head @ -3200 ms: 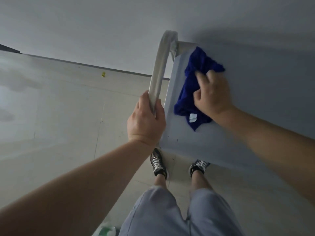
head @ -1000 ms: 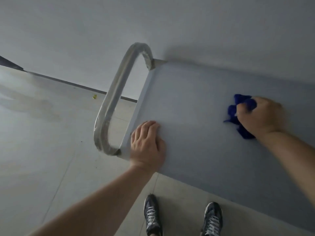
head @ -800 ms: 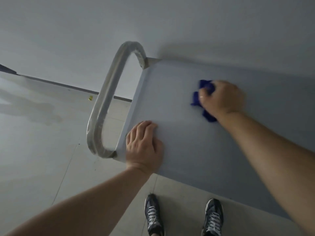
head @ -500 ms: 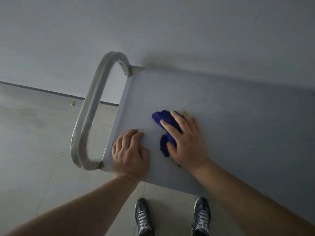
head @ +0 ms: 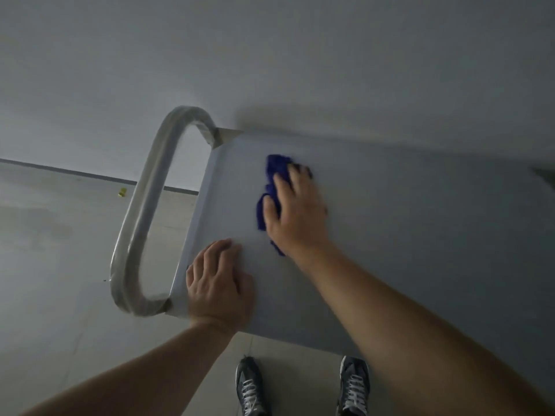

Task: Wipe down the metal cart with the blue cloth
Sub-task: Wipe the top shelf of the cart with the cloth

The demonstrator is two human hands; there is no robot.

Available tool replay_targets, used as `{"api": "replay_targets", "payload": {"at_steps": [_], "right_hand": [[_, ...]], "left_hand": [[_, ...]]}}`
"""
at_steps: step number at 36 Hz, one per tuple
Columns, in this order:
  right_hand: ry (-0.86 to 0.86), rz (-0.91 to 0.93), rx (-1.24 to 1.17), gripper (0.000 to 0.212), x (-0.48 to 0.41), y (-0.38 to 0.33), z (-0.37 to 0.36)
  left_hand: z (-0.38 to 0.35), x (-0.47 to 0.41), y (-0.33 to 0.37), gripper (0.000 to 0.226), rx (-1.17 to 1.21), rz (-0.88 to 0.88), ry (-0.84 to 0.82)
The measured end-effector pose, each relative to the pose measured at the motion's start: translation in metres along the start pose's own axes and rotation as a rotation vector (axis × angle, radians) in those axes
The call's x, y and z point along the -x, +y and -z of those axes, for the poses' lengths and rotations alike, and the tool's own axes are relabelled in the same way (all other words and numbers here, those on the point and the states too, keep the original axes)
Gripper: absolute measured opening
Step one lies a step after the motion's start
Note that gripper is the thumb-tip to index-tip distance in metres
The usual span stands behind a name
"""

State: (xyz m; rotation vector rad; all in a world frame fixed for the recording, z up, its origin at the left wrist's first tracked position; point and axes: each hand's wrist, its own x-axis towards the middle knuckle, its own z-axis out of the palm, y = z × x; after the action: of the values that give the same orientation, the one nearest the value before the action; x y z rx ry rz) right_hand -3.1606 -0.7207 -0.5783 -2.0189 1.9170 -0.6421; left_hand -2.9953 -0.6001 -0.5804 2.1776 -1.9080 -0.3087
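The metal cart (head: 405, 229) has a flat grey top and a looped handle (head: 144, 211) at its left end. A bunched blue cloth (head: 271, 187) lies on the top near the left end. My right hand (head: 295, 210) presses down on the cloth with its fingers spread and mostly straight, covering much of it. My left hand (head: 217, 285) rests flat on the cart's near left corner, fingers together, holding nothing.
The cart stands against a plain grey wall (head: 270, 55). A tiled floor (head: 54, 265) lies to the left, with a small yellow object (head: 122, 192) near the baseboard. My two shoes (head: 250, 385) stand just below the cart's near edge.
My right hand has slid the cloth away from me, from beside my left hand toward the far left part of the top. My left hand has stayed on the near corner.
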Motion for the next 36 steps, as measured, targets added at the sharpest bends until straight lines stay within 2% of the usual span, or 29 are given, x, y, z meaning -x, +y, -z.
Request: {"api": "replay_targets", "payload": {"at_steps": [3, 5, 7, 9, 14, 18, 20, 24, 29, 32, 36], "right_hand": [[-0.184, 0.263, -0.066, 0.053, 0.036, -0.037, -0.014], [-0.234, 0.312, -0.098, 0.053, 0.057, -0.029, -0.008], [-0.192, 0.296, -0.094, 0.05, 0.076, 0.0, 0.006], [-0.116, 0.179, -0.043, 0.048, 0.092, 0.045, 0.029], [0.085, -0.397, 0.058, 0.058, 0.088, 0.17, 0.101], [0.198, -0.578, 0.11, 0.059, 0.025, 0.17, 0.088], [0.175, -0.492, 0.11, 0.058, -0.006, 0.138, 0.064], [0.085, -0.159, 0.082, 0.055, -0.04, 0.044, 0.008], [-0.112, 0.165, -0.104, 0.053, -0.017, -0.061, -0.032], [-0.188, 0.267, -0.14, 0.05, 0.018, -0.07, -0.032], [-0.22, 0.328, -0.129, 0.046, 0.062, -0.014, -0.003]], "left_hand": [[-0.001, 0.0, 0.005, 0.041, 0.015, 0.052, 0.002], [-0.003, 0.0, 0.005, 0.038, 0.024, 0.063, 0.004], [-0.005, 0.001, 0.001, 0.041, 0.019, 0.03, 0.005], [-0.006, 0.001, -0.002, 0.047, 0.02, 0.016, 0.021], [-0.008, 0.001, -0.001, 0.046, 0.041, -0.021, 0.082], [-0.007, -0.001, -0.006, 0.045, 0.033, -0.018, 0.056], [-0.005, -0.001, -0.005, 0.043, 0.044, -0.01, 0.048], [-0.003, -0.001, -0.003, 0.05, 0.084, 0.024, 0.027], [0.001, 0.001, 0.001, 0.06, 0.193, 0.097, 0.066], [0.003, 0.0, 0.005, 0.056, 0.256, 0.142, 0.067], [0.003, 0.002, 0.003, 0.06, 0.242, 0.149, 0.08]]}}
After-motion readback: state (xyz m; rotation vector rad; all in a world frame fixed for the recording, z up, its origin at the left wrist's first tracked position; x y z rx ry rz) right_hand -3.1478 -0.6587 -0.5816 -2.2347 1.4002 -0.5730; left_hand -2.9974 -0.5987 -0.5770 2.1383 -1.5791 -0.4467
